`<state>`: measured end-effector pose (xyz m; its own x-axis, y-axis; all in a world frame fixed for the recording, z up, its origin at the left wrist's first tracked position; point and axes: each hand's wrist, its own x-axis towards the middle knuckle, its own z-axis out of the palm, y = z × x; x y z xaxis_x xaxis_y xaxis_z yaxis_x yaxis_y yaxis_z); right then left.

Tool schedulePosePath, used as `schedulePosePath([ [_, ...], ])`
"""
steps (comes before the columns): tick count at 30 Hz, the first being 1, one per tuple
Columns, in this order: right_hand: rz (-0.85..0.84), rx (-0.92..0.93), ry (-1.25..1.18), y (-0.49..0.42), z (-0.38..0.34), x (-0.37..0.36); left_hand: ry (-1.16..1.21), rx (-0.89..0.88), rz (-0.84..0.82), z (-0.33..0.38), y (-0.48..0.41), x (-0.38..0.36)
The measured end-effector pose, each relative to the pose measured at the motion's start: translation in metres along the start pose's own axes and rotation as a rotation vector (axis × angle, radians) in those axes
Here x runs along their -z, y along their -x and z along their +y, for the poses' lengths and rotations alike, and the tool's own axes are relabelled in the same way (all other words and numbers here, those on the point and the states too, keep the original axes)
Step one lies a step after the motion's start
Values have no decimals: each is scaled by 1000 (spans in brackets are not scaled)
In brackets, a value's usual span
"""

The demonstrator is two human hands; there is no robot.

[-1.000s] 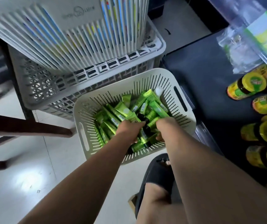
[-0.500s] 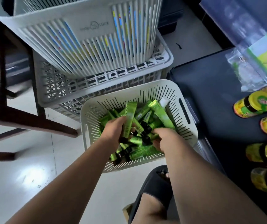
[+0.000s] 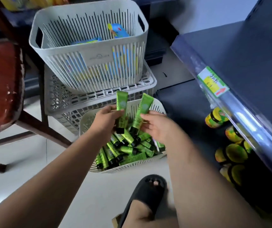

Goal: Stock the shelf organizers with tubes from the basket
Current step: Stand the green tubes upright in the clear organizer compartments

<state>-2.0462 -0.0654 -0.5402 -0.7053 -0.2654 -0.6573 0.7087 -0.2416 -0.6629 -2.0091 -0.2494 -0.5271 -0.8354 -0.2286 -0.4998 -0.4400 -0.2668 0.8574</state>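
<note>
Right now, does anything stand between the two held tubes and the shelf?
Nothing visible. The left hand and right hand hold tubes above the basket; open air to the shelf. Organizers are out of view.

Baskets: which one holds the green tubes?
The low slatted basket on the floor, nearest the person, piled with green tubes; the left hand and right hand each hold one. The top basket holds blue packs; the lattice crate shows none.

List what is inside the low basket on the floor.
Green tubes with black caps fill the basket. The left hand and right hand cover its far part; the pile hides its bottom.
</note>
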Motion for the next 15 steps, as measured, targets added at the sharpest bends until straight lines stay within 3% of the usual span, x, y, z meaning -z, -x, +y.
schedulePosePath([
  [8, 57, 517, 228, 135, -99, -13, -93, -284, -318, 89, 76, -52],
  [15, 519, 797, 303, 288, -107, 49, -230, -495, -727, 143, 161, -152],
])
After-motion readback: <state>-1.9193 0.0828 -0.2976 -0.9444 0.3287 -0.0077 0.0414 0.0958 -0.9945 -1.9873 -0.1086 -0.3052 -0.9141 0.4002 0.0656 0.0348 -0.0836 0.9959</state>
